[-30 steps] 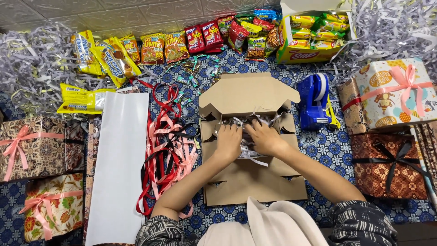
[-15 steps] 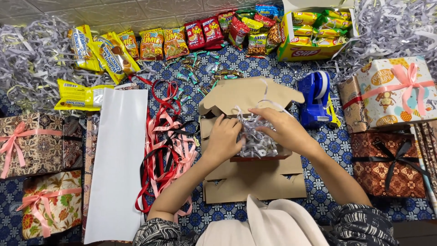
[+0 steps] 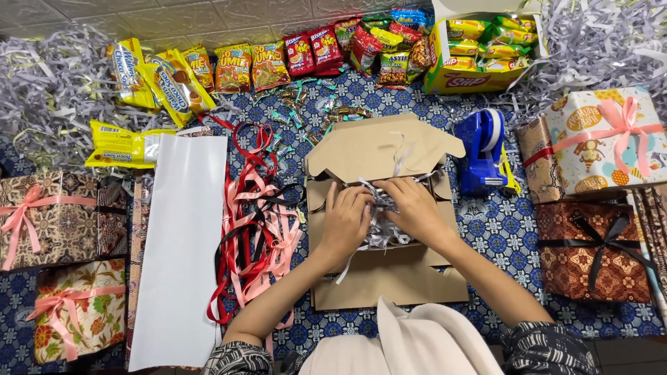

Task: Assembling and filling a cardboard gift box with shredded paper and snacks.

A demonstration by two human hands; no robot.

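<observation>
Both hands have come back down into the open cardboard box (image 3: 379, 208): the left hand (image 3: 347, 221) and right hand (image 3: 415, 210) now lie flat with fingers spread, pressing the shredded paper (image 3: 381, 229) that half a second ago was lifted above it. The filling looks bedded in. Left of the box lie ribbons (image 3: 253, 222); right, a blue tape dispenser (image 3: 483, 153); beyond, snack packets (image 3: 250, 69).

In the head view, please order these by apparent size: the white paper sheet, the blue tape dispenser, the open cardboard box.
1. White paper sheet and open cardboard box: look similar; hands hide part of the box, so unranked.
2. Blue tape dispenser, clearly smallest.
</observation>
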